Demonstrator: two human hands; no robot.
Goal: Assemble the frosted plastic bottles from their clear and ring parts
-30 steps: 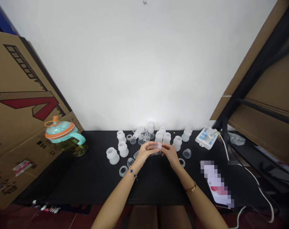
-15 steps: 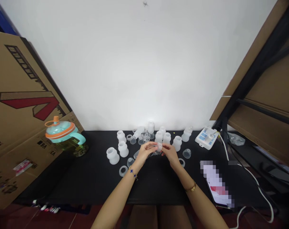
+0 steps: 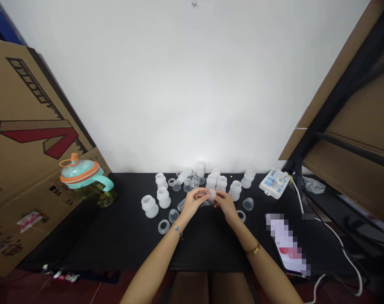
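My left hand (image 3: 193, 202) and my right hand (image 3: 226, 203) meet over the middle of the black table, fingers pinched on one small clear plastic piece (image 3: 212, 194) between them. Behind them stand several white translucent bottles, among them one bottle (image 3: 221, 183) just past my right fingers. More bottles are to the left, such as a bottle (image 3: 150, 206) beyond my left wrist. A clear dome cap (image 3: 173, 215) and a white ring (image 3: 163, 226) lie beside my left wrist. Another ring (image 3: 241, 215) and a clear dome (image 3: 248, 204) lie right of my right hand.
A teal and orange lidded jug (image 3: 88, 179) stands at the left by a cardboard box (image 3: 30, 139). On the right are a white power strip (image 3: 275, 183) with a cable, a phone (image 3: 288, 245) and a black metal frame (image 3: 337, 97). A white wall rises behind the table (image 3: 115, 240).
Both hands keep nearly the same place and hold on the clear piece. My left wrist has turned slightly, shifting the bracelet.
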